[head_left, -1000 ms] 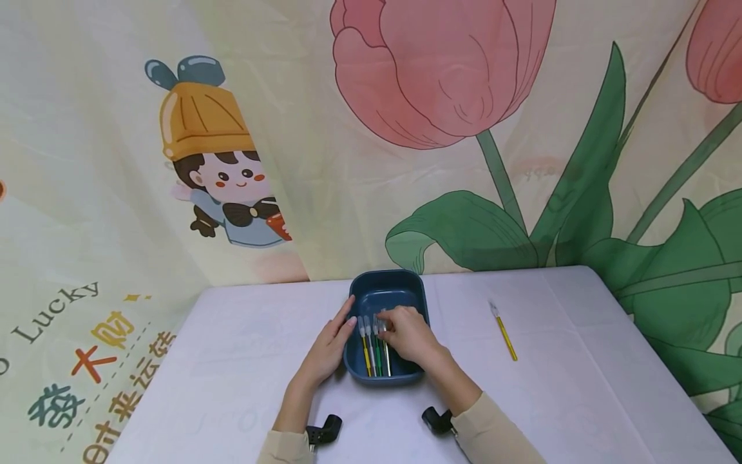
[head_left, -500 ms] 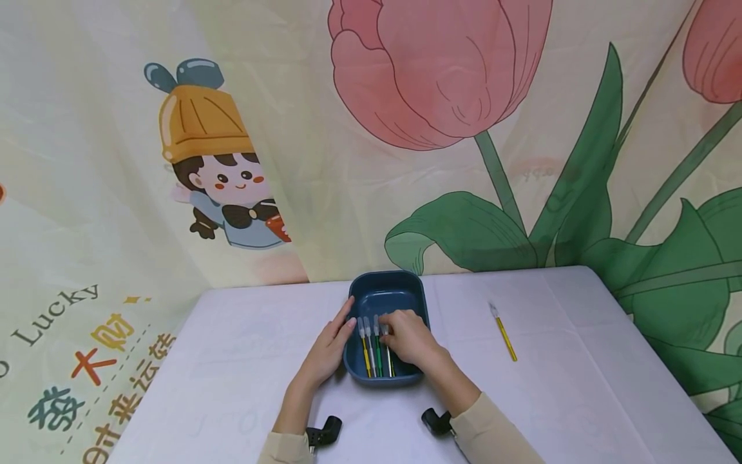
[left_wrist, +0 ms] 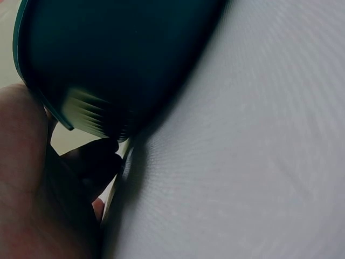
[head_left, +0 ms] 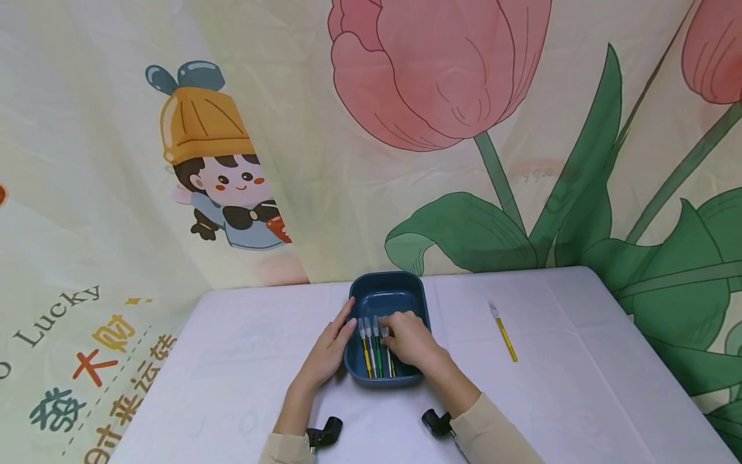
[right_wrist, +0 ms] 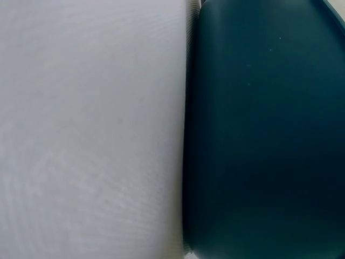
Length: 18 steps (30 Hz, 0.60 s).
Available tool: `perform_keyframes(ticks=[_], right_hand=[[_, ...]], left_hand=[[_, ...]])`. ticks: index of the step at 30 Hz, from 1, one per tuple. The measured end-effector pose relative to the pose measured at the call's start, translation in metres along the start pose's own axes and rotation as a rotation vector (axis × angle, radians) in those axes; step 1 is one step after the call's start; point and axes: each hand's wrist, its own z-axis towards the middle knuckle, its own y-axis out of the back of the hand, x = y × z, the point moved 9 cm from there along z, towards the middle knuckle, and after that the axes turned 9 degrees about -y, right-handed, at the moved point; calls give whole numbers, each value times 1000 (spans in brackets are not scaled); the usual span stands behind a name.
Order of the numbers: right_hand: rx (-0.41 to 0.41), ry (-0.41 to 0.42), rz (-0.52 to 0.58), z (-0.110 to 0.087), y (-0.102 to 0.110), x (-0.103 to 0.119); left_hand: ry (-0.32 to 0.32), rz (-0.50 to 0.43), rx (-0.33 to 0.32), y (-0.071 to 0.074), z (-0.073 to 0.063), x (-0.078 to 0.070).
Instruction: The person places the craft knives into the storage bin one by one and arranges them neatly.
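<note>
In the head view a dark blue rectangular box (head_left: 387,283) stands open-topped at the middle of the table. My left hand (head_left: 328,348) grips its left wall, thumb on the rim; the left wrist view shows this hand (left_wrist: 32,162) against the dark box (left_wrist: 124,48). Inside, several slim pen-shaped tools (head_left: 368,354) with clear caps lie side by side, yellow, silver and green. My right hand (head_left: 409,336) reaches in over the right side and pinches the cap end of the rightmost tools (head_left: 391,367), partly hidden by the fingers. The right wrist view shows only the box's outer wall (right_wrist: 269,129).
To the right of the box, a yellow pen-shaped tool (head_left: 505,335) with a clear cap lies alone on the white tablecloth (head_left: 580,386). A printed curtain (head_left: 324,193) hangs behind the table's back edge.
The right hand has shifted slightly within the box, and the lower ends of the rightmost tools have moved a little to the right. The left hand stays on the box.
</note>
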Motion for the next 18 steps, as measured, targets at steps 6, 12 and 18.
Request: perform_keyframes(ticks=[6, 12, 18], right_hand=[[-5, -1, -6, -1, 0, 0], [-5, -7, -15, -2, 2, 1], [-16, -2, -22, -3, 5, 4]], left_hand=[[8, -1, 4, -1, 0, 1], [-8, -2, 2, 0, 0, -1], [-28, 12, -2, 0, 1, -1]])
